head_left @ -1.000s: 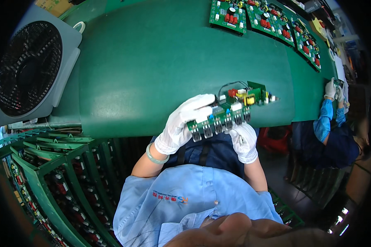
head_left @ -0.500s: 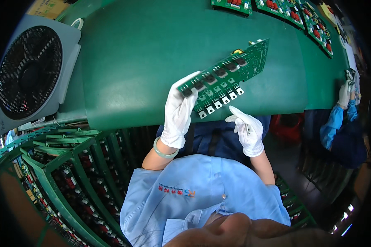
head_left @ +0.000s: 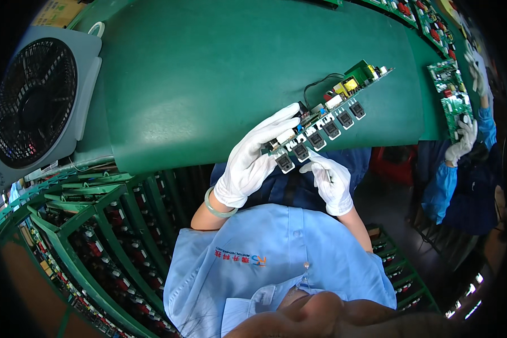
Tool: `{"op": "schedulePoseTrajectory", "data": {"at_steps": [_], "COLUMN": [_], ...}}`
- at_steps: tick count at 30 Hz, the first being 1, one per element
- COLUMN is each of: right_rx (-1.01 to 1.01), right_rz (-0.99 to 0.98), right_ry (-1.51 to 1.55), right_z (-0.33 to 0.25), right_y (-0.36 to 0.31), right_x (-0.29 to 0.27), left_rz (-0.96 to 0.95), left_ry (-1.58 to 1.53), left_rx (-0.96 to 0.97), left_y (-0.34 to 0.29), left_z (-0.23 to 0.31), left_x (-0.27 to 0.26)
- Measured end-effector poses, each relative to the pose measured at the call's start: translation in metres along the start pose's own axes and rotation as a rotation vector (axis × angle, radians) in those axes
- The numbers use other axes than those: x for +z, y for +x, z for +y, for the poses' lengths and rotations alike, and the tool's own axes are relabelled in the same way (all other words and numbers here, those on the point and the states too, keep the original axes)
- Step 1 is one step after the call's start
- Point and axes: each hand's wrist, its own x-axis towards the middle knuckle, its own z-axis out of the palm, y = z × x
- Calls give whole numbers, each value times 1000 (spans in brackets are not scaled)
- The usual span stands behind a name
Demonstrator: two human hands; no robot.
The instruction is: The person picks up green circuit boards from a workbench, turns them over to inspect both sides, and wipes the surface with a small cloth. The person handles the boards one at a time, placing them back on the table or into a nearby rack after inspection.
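A long green circuit board (head_left: pixel 328 115) with a row of black square parts along its near edge, plus yellow, red and white parts and black wires, is held tilted over the front edge of the green mat (head_left: pixel 219 73). My left hand (head_left: pixel 257 155), in a white glove, grips its lower left end. My right hand (head_left: pixel 329 180), also white-gloved, is just under the board with a finger touching the black parts near the left end. A pale green bangle (head_left: pixel 215 207) sits on my left wrist.
A grey box fan (head_left: pixel 34 101) stands at the left of the mat. Green racks (head_left: pixel 96 236) holding boards fill the lower left. Other green boards (head_left: pixel 428 17) lie along the far right. A co-worker in blue sleeves and white gloves (head_left: pixel 462 141) holds a board at the right.
The board has been turned from its solder side back to its component side and lowered toward me. My right hand rose from below to touch the black parts.
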Motion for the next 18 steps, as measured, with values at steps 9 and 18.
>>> {"op": "schedulePoseTrajectory", "data": {"at_steps": [9, 18], "right_rx": [-47, 35], "right_rz": [-11, 6], "right_ry": [73, 116], "right_z": [11, 10], "right_y": [-6, -14], "right_x": [6, 12], "left_rz": [-91, -57], "left_ry": [54, -140], "left_rx": [-64, -101], "left_y": [2, 0], "left_z": [7, -2], "left_x": [-10, -16]}}
